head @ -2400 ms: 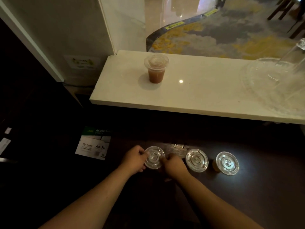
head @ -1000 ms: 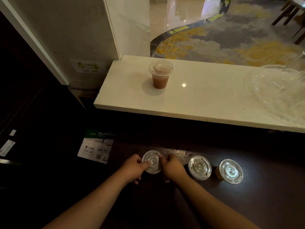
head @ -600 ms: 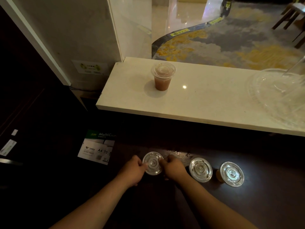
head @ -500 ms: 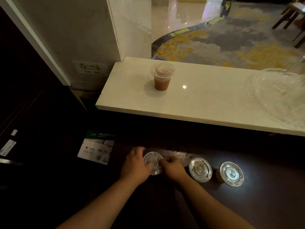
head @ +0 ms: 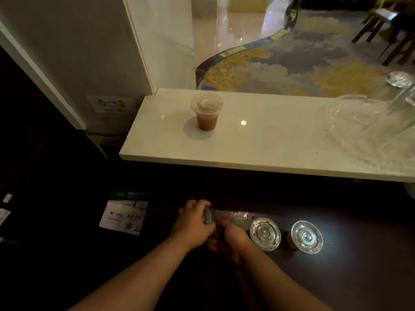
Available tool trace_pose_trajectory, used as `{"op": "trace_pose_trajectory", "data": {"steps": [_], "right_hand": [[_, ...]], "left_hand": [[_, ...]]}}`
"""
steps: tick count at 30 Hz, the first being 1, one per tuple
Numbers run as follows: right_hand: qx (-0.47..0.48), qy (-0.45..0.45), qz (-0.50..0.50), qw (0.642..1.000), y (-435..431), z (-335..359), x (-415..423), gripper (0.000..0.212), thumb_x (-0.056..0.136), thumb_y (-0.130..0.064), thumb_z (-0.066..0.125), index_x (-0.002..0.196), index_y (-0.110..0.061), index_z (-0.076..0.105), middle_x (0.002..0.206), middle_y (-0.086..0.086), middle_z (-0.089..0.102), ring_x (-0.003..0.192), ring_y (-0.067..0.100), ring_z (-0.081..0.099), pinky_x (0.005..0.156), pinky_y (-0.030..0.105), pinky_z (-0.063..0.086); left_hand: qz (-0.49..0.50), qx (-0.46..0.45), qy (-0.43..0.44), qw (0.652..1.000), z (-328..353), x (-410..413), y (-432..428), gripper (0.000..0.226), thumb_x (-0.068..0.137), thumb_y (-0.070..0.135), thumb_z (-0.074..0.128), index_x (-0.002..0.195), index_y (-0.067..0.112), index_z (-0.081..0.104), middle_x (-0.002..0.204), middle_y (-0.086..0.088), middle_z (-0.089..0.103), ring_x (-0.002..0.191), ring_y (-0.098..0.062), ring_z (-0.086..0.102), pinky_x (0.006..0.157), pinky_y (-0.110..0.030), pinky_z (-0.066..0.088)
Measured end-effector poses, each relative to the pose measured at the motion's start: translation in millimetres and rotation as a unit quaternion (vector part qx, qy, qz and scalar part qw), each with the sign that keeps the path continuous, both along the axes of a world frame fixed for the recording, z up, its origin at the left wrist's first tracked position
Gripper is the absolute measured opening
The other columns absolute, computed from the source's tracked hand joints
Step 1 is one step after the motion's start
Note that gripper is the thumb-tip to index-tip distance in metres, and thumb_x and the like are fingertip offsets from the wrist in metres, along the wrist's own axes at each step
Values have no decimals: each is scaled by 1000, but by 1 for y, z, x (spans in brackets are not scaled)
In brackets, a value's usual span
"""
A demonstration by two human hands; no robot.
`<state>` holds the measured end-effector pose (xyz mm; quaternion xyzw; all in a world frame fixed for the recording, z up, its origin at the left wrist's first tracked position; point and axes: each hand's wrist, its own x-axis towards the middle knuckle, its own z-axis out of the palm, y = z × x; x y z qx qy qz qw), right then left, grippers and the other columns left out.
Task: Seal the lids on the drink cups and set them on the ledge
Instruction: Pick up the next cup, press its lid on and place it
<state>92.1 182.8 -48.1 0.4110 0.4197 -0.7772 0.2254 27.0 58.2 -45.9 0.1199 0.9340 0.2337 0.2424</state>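
Both hands closed round one lidded cup on the dark counter.

Left hand (head: 193,223) curled over the cup's clear lid (head: 207,216), fingers wrapped on it; right hand (head: 229,240) gripped the same cup lower down, mostly hiding it. Two more lidded cups (head: 265,233) (head: 306,236) stood to the right, one sealed cup (head: 206,113) far off on the pale stone ledge (head: 269,149). A paper ream (head: 125,215) lay left; patterned carpet (head: 292,70) beyond.

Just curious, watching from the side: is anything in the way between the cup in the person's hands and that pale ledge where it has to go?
Nothing visible blocks it. The cup in hand sits below the ledge, whose near part is bare. One sealed cup stands further back; clear glassware sits far right.
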Motion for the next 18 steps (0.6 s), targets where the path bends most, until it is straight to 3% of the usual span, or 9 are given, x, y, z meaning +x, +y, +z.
{"op": "trace_pose_trajectory", "data": {"steps": [4,8,10,12,14,16,18], "right_hand": [[-38,75,9,996,26,56,-27,43,105,-37,46,125,-5,66,101,19,72,69,27,70,64,35,61],[-40,218,20,975,62,157,-63,36,100,-32,59,122,-6,71,98,18,74,63,23,69,58,29,63],[12,298,36,954,78,218,-77,35,99,-27,62,123,-4,69,98,18,74,64,24,69,61,30,63],[69,378,45,922,90,281,-85,32,95,-21,66,122,-3,67,100,18,73,69,28,69,64,32,63],[113,442,46,889,100,337,-87,29,92,-15,70,120,-5,66,105,19,72,80,30,72,69,35,63],[149,491,51,857,108,382,-86,36,92,-12,70,126,-5,63,116,21,72,95,32,73,75,38,62],[168,514,57,839,113,418,-81,40,92,-13,71,131,-9,62,122,22,70,98,35,72,78,40,60]], "left_hand": [[106,241,-45,964,75,-28,3,49,70,45,74,118,45,61,123,1,65,100,-7,64,81,-19,49],[79,394,-39,915,182,-57,13,60,66,57,75,123,44,62,120,6,70,105,-13,72,95,-31,60],[58,415,-39,907,239,-71,15,62,68,69,72,125,46,61,125,6,70,104,-13,73,90,-35,64],[63,419,-82,902,294,-85,16,64,69,81,65,121,43,64,119,-2,73,96,-23,77,75,-42,68],[38,415,-130,899,343,-94,15,79,70,88,57,125,33,67,112,-12,77,87,-33,79,67,-39,65],[7,431,-143,891,385,-98,14,78,72,86,58,122,27,72,101,-10,80,82,-31,78,67,-37,64],[-21,463,-139,875,420,-97,12,68,76,75,68,122,24,73,101,-11,79,80,-29,76,70,-36,64]]}}
